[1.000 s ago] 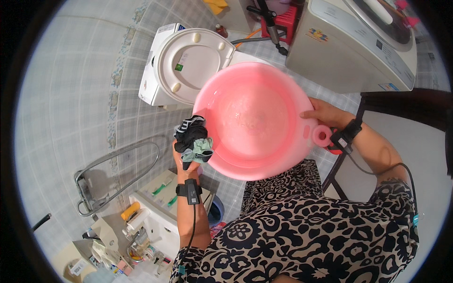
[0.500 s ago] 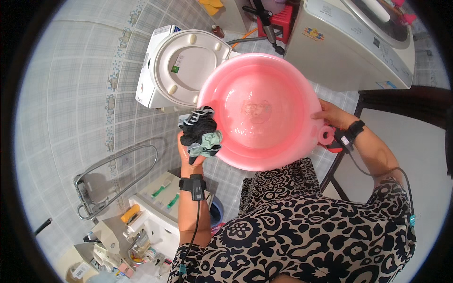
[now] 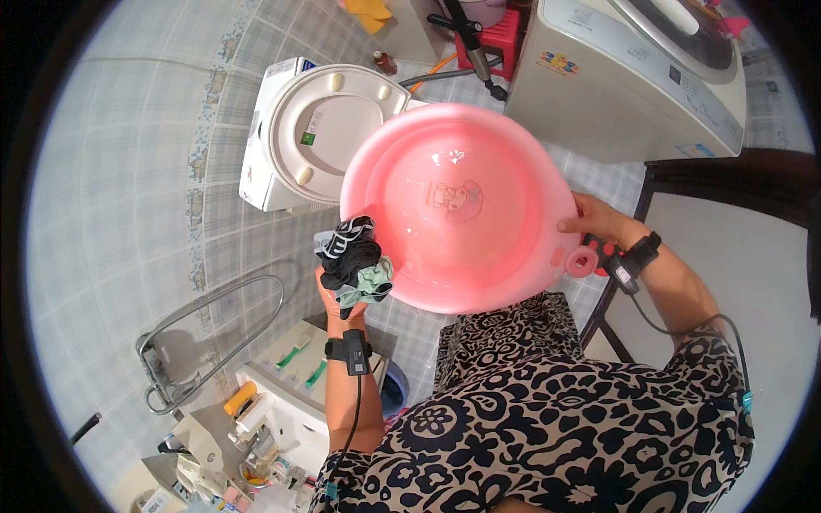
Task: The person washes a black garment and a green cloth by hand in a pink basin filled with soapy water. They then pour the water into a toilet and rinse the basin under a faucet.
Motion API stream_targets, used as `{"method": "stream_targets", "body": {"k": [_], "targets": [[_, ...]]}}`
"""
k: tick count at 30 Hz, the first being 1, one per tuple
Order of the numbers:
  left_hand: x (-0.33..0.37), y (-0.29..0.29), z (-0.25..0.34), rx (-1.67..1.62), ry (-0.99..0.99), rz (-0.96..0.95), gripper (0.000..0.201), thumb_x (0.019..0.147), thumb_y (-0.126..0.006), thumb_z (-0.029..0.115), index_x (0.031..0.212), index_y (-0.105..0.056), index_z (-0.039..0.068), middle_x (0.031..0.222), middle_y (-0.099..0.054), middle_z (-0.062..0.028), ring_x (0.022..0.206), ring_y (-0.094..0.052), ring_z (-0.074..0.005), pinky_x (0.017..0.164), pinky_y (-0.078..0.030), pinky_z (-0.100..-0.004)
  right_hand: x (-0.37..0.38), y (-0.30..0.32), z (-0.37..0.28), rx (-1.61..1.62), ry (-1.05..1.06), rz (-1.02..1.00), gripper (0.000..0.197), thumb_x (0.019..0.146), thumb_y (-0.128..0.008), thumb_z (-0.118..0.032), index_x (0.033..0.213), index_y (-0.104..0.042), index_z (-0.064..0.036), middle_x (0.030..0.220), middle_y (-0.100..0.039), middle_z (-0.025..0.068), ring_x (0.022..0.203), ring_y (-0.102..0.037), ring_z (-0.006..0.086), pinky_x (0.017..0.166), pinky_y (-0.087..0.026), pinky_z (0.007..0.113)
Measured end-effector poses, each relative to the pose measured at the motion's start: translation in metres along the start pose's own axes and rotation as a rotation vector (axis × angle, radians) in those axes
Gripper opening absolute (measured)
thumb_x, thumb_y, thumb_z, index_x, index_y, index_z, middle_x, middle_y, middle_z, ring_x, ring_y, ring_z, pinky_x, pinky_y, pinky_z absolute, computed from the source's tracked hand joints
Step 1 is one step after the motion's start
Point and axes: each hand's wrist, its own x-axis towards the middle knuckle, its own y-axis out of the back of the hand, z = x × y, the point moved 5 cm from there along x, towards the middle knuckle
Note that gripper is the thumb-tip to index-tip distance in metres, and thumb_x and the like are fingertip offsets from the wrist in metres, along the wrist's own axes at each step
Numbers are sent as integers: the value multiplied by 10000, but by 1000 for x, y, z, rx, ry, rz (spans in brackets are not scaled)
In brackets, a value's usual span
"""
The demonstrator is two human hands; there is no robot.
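Note:
A large round pink basin [image 3: 462, 265] is held up in front of me, with a cartoon figure printed on its wet, shiny bottom. On the basin's right rim, my right hand [image 3: 592, 218] is closed, thumb over the edge and fingers out of sight underneath. Against the left rim, a crumpled bundle of clothes [image 3: 352, 261], black with white lettered bands and pale green, rests in my left hand [image 3: 332, 299]. That hand is closed under the bundle, which hides most of its fingers; whether it also touches the basin I cannot tell.
Behind the basin's left side stands a toilet [image 3: 325, 128] with its lid up. A washing machine [image 3: 633, 94] is at the back right, beside a red stool [image 3: 496, 47]. At lower left are a white cabinet [image 3: 295, 410] with toiletries and a metal wall rail [image 3: 227, 329].
The basin has shifted slightly left, and its printed figure now shows more clearly. The clothes bundle and my left hand have moved a little left and down. Both hands keep their hold.

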Motion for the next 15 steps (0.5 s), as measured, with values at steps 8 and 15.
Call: {"method": "stream_targets", "body": {"k": [8, 15], "targets": [[20, -55, 20, 109, 16, -91, 383, 857, -414, 240, 1063, -550, -53, 1009, -620, -160, 874, -621, -269, 799, -510, -357, 25, -2, 47, 433, -142, 102, 535, 753, -668, -161, 1223, -461, -11, 1104, -586, 114, 983, -583, 218, 839, -490, 366], [20, -52, 17, 101, 45, -127, 412, 848, -419, 256, 1114, -527, -39, 1054, -603, -165, 928, -603, -287, 843, -488, -393, 16, -6, 65, 528, -242, 129, 534, 756, -638, -121, 1224, -429, 29, 1101, -573, 147, 978, -583, 253, 854, -488, 410]]}}
